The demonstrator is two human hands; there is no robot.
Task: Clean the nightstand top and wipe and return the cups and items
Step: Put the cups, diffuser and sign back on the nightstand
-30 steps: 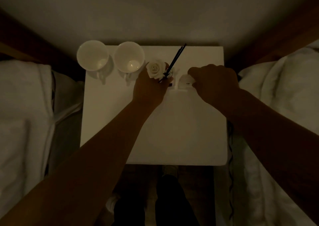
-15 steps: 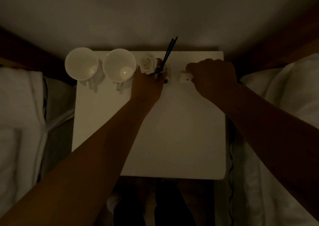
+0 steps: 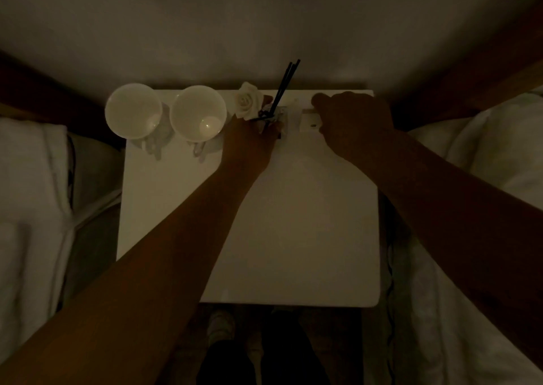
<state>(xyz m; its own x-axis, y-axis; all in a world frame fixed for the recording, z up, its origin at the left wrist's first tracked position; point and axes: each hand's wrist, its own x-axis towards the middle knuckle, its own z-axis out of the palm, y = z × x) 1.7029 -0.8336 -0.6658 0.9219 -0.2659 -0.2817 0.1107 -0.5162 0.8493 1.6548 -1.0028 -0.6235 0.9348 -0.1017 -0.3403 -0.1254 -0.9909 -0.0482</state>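
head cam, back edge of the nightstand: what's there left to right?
left cup → right cup → white rose → black reed sticks, at the left hand → small white item → right hand, touching that item.

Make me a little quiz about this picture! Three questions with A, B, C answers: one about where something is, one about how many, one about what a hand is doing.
1. Where is the white rose?
A. right of both cups
B. between the cups
C. on the bed

2. How many cups stand on the nightstand?
A. one
B. two
C. four

3. What is the left hand doing?
A. lying flat
B. pointing up
C. holding the little holder with black sticks

Answers: 1 A, the rose sits just right of the second cup. 2 B, it and the first cup stand side by side. 3 C, its fingers wrap the holder.
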